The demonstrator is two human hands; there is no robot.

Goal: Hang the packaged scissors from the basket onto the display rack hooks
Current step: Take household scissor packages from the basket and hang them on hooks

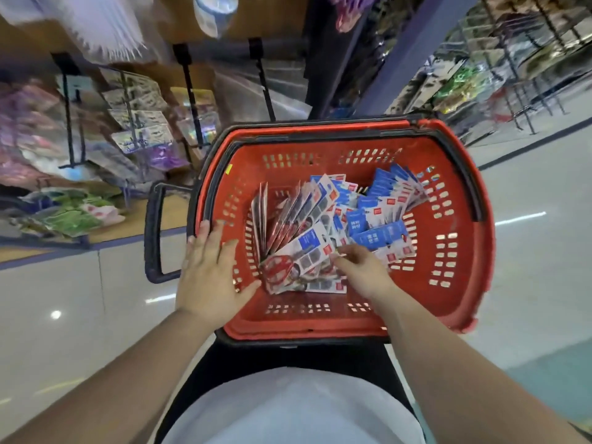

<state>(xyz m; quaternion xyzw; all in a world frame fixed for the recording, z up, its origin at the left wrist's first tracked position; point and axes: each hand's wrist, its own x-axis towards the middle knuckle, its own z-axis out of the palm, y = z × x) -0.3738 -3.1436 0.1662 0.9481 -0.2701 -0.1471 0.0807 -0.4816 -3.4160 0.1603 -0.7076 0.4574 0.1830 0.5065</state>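
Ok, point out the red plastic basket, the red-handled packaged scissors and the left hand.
red plastic basket (467,267): head view, right wall.
red-handled packaged scissors (279,267): head view, handle loop.
left hand (208,274): head view, back of hand.

White top (288,411), black trousers (323,355); bare forearms (128,366), left hand (208,274), right hand (363,272).
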